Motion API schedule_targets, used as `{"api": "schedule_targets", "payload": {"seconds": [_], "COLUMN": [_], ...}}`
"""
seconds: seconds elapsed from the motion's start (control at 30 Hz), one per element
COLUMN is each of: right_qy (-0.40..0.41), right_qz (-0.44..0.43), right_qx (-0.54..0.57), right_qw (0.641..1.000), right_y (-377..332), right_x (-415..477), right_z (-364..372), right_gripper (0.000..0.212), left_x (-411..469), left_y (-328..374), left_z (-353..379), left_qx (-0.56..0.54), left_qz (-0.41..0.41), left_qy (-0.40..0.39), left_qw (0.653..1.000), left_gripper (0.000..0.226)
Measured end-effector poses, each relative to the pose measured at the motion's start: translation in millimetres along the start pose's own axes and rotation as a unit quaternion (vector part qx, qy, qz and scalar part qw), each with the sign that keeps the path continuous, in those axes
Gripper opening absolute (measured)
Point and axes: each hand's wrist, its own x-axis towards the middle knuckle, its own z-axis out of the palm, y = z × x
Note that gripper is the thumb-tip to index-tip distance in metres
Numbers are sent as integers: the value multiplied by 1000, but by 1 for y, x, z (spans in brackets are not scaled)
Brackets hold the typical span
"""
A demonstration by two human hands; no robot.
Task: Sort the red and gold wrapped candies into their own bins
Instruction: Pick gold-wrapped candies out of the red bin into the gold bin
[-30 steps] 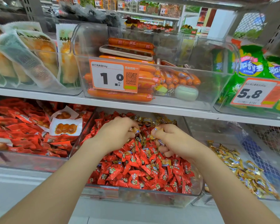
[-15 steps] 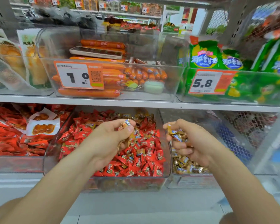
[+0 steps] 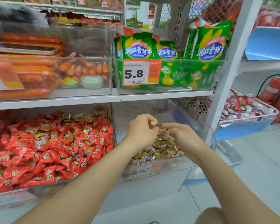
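Both hands have swung rightward from over the red bin (image 3: 44, 190) to over the gold bin (image 3: 178, 165): the left hand (image 3: 142, 132) pinches one gold candy (image 3: 153, 122) at its fingertips, while the right hand (image 3: 183, 137), just beside it, has its fingers nearly straight and seemingly empty, though blur leaves that unsure. Below the hands, a pile of gold candies (image 3: 158, 149) already lies in the gold bin. Left of the hands, many more gold ones sit among the red candies (image 3: 55, 156), mostly toward the back, so I judge the sorting well short of done.
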Motion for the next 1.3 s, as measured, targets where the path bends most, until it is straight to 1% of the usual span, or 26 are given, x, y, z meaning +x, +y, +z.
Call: {"api": "schedule_targets", "payload": {"seconds": [0.1, 0.17, 0.23, 0.3, 0.37, 0.43, 0.5, 0.6, 0.63, 0.67, 0.7, 0.77, 0.83, 0.87, 0.93, 1.0, 1.1, 1.2, 1.23, 1.3], "right_qy": [39, 53, 41, 17, -1, -17, -37, -79, -92, -107, -120, -133, -145, -160, -197, -203, -181, -134, -115, -102], "right_qz": [-41, -64, -93, -138, -185, -229, -271, -320, -338, -350, -353, -345, -335, -328, -305, -301, -299, -298, -301, -299], "right_qx": [-51, -71, -89, -115, -139, -159, -193, -267, -302, -338, -370, -425, -465, -472, -456, -437, -420, -386, -367, -332], "right_qw": [997, 994, 991, 984, 973, 960, 942, 906, 887, 867, 851, 826, 807, 803, 813, 823, 837, 863, 873, 889], "right_y": [0, -4, -13, -26, -42, -56, -66, -75, -76, -77, -76, -74, -76, -77, -81, -85, -87, -93, -97, -103], "right_x": [-6, -9, -15, -23, -34, -45, -53, -57, -55, -51, -46, -36, -29, -26, -21, -17, -18, -20, -21, -25], "right_z": [-4, -2, 7, 24, 46, 71, 96, 135, 148, 160, 171, 189, 203, 207, 210, 211, 210, 209, 208, 206], "right_gripper": [32, 29, 28, 28, 27, 25, 25, 28, 29, 29, 27, 22, 22, 26, 35, 36, 35, 30, 26, 28], "left_x": [5, -3, -22, -47, -68, -80, -88, -99, -103, -107, -109, -111, -107, -103, -93, -82, -70, -63, -60, -58], "left_y": [-7, -9, -6, -8, -17, -38, -66, -107, -117, -127, -135, -143, -150, -154, -164, -173, -181, -186, -186, -185], "left_z": [7, -1, -20, -46, -77, -108, -136, -166, -172, -176, -179, -182, -188, -191, -198, -205, -212, -218, -220, -222], "left_qx": [85, 160, 208, 241, 255, 259, 292, 402, 422, 425, 415, 406, 434, 445, 449, 461, 459, 452, 446, 436], "left_qz": [20, 67, 129, 191, 208, 173, 113, 0, -40, -68, -77, -63, -38, -37, -41, -25, 2, 41, 51, 73], "left_qy": [-70, -78, -64, -32, 0, 23, 38, 53, 37, 10, -25, -85, -105, -109, -111, -107, -95, -79, -68, -49], "left_qw": [994, 982, 967, 951, 944, 950, 949, 914, 905, 903, 906, 908, 894, 888, 886, 880, 883, 888, 891, 896], "left_gripper": [23, 29, 31, 23, 15, 14, 17, 32, 41, 50, 58, 71, 80, 81, 67, 58, 59, 72, 70, 61]}}
